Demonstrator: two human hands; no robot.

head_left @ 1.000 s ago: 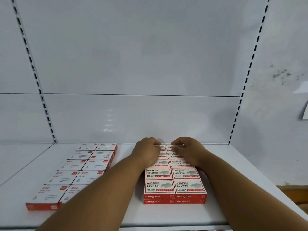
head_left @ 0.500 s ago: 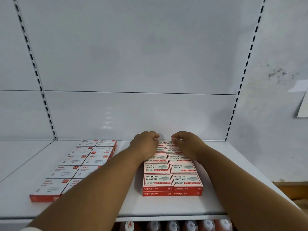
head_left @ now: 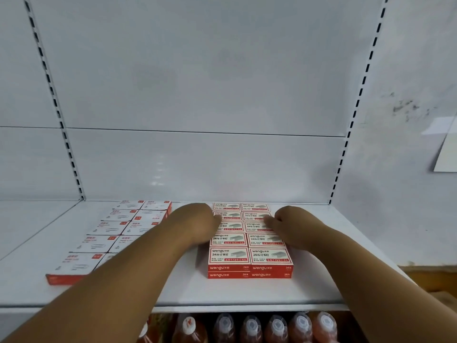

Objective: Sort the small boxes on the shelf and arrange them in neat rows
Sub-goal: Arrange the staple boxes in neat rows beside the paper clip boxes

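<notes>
A block of red-and-white staple boxes [head_left: 249,256] stands in two columns, stacked two high, right of centre on the white shelf [head_left: 247,293]. My left hand [head_left: 197,224] presses against the block's left side around the third row, and its fingers are hidden. The bent, bunched fingertips of my right hand [head_left: 291,224] rest on top of the right column. Neither hand lifts a box. To the left lies a second group of white boxes with red labels [head_left: 111,226], also in two columns, partly covered by my left forearm.
The shelf's white back panel [head_left: 197,164] rises just behind the boxes, with slotted uprights [head_left: 338,169] at both sides. Below the front edge stand several capped bottles [head_left: 251,328]. A sheet of paper [head_left: 446,154] hangs on the wall at right.
Both hands have drawn back from the rearmost boxes toward me and spread apart to the block's sides. The view has tilted down, so the bottles below show.
</notes>
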